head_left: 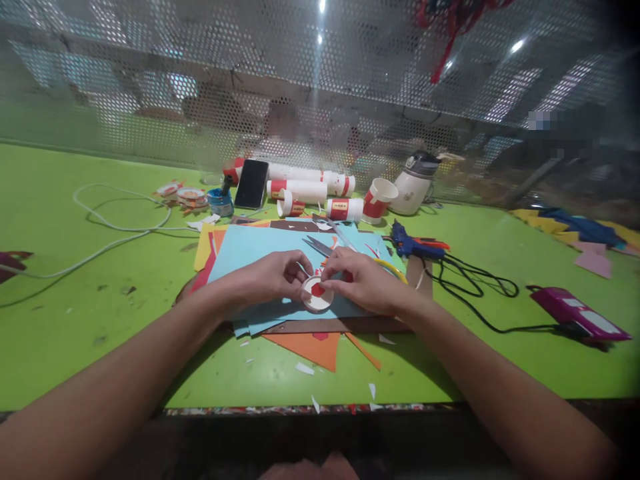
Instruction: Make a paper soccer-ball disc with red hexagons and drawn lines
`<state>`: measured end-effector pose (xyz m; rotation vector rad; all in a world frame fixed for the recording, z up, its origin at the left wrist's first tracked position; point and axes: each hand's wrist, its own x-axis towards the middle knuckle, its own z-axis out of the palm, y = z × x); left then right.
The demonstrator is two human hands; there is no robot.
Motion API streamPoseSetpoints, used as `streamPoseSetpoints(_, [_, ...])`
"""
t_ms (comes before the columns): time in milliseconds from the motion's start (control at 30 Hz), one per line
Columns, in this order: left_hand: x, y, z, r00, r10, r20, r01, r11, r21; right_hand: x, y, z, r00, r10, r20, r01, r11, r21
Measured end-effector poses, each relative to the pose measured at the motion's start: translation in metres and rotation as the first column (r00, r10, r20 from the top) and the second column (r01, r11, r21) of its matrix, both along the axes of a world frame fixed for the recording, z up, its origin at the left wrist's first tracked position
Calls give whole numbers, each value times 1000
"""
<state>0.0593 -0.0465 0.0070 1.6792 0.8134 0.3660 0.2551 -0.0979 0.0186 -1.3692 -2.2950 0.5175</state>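
Paper-cup base (320, 305) right in the centre, held just over the light-blue paper (260, 250), with a red paper patch (317, 290) showing inside its white ring! Your left hand (283, 275) has it, fingers curled nearly closed, thumb and fingertips pinching the rim at nine o'clock. In comes your right hand (357, 280) at two o'clock, mostly closed, thumb and fingertips bunched at the patch's edge; whether they grip it or only press, I cannot tell.

Look outward from the base: scissors (316, 246) lie close by at twelve, blades apart. At two, the blue glue gun (413, 243) rests beside the paper stack, and farther off at three sits a magenta power strip (575, 312). Swing to eleven for the black smartphone (251, 185), with a blue bottle (221, 202) just beside it. An upright red-and-white paper cup (379, 200) stands at one, a white flask (414, 190) right behind. Down at six, orange paper (310, 351) pokes out from beneath the stack.
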Motion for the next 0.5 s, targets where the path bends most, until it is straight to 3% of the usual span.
streamPoseSetpoints(500, [-3, 2, -8, 999, -31, -20, 33, 997, 64, 4, 3, -2, 988, 73, 137, -81, 995, 57])
